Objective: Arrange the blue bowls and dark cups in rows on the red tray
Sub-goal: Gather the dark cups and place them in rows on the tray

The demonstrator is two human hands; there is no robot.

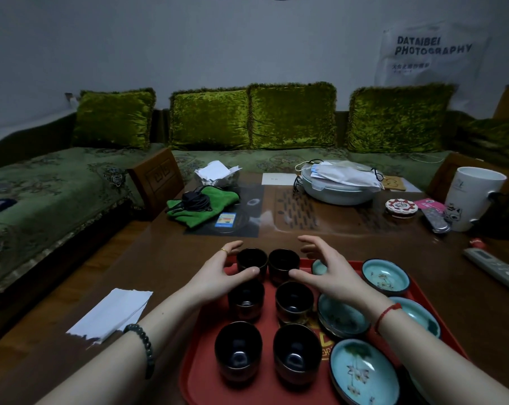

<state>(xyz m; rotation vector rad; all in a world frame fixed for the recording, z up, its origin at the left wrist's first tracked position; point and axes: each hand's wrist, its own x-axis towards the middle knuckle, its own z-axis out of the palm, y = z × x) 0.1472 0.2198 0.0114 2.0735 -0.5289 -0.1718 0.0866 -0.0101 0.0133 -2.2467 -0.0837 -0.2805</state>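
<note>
Six dark cups (238, 350) stand in two columns down the 9 o'clock half of a red tray (197, 369), which sits at the 6 o'clock edge of a glossy brown worktop (165, 273). Blue bowls (364, 372) with painted flowers crowd the tray's 3 o'clock half, partly hidden under the forearm. At the tray's 12 o'clock end the left hand (218, 276) curls round the far-left cup (252, 258), thumb on its near wall. The right hand (329, 273) is cupped beside the far-right cup (282, 260), thumb at its near wall and fingers spread apart just off it. On the worktop, a torn sheet of white paper (113, 314) lies at 8 o'clock, a green cloth (200, 207) with a black cord on it at 11 o'clock, a pale lidded dish (335, 191) topped with face masks at 1 o'clock, a white mug (472, 194) at 2 o'clock and a grey remote (496, 267) at 3 o'clock. Beyond runs a green patterned sofa (57, 185) with four velvet cushions (291, 115) against a grey wall (189, 39), where a white bag (428, 54) printed "DATAIBEI PHOTOGRAPHY" hangs.
</note>
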